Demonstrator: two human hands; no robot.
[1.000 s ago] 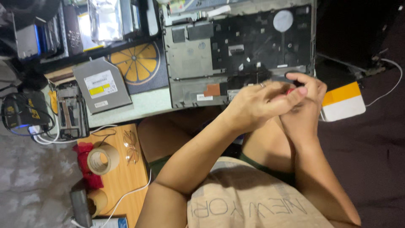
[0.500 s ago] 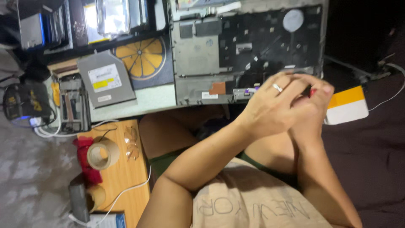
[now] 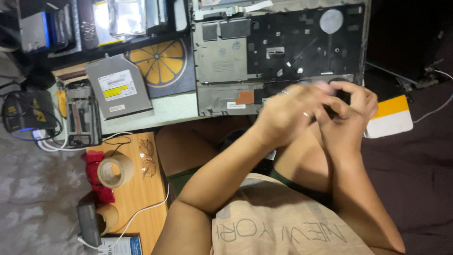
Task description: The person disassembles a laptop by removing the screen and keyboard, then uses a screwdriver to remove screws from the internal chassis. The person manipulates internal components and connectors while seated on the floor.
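A small dark object (image 3: 336, 105), too blurred to identify, sits right of centre, pinched between the left hand (image 3: 288, 115) and right hand (image 3: 347, 120), fingers of both closed on it. Just above lies an opened laptop base (image 3: 278, 52). A grey disc drive (image 3: 118, 92) lies upper left, a tape roll (image 3: 114, 171) lower left.

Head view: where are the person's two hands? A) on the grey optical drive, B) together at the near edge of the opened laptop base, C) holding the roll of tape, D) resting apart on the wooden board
B: left hand and right hand meet over the opened laptop base, at its near edge.
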